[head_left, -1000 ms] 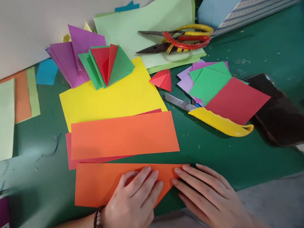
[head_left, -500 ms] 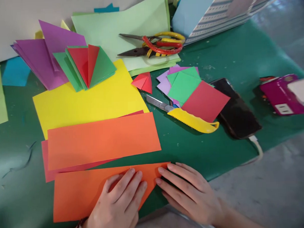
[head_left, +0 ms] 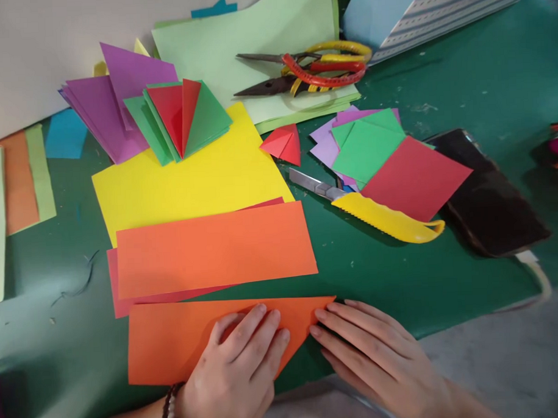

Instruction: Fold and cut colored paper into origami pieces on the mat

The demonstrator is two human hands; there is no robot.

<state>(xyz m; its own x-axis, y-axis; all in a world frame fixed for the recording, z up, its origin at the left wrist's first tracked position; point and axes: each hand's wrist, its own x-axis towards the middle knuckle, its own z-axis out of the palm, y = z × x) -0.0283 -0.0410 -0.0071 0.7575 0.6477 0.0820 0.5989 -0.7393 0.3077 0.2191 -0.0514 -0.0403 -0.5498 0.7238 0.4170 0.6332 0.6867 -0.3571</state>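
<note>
An orange paper strip (head_left: 169, 341) lies flat at the table's near edge, its right end folded over into a slanted edge that ends in a point. My left hand (head_left: 238, 363) rests on the strip with its fingers stretched out, pressing on the folded part. At the slanted right edge my right hand (head_left: 370, 346) lies with fingers extended, their tips touching the paper near the point. Just beyond lies a second orange strip (head_left: 216, 251), over a red strip (head_left: 113, 282) and a yellow sheet (head_left: 191, 181). The underside of the fold is hidden.
A yellow-handled cutter (head_left: 384, 217) with its blade out lies by red and green paper squares (head_left: 418, 180). Scissors and pliers (head_left: 320, 67) rest on pale green sheets (head_left: 200, 59). A phone (head_left: 493, 195) with a cable is at right. Folded purple papers (head_left: 102, 117) stand at back left.
The camera view has shifted, so everything appears further right. Both hands keep nearly the same place on the orange strip.
</note>
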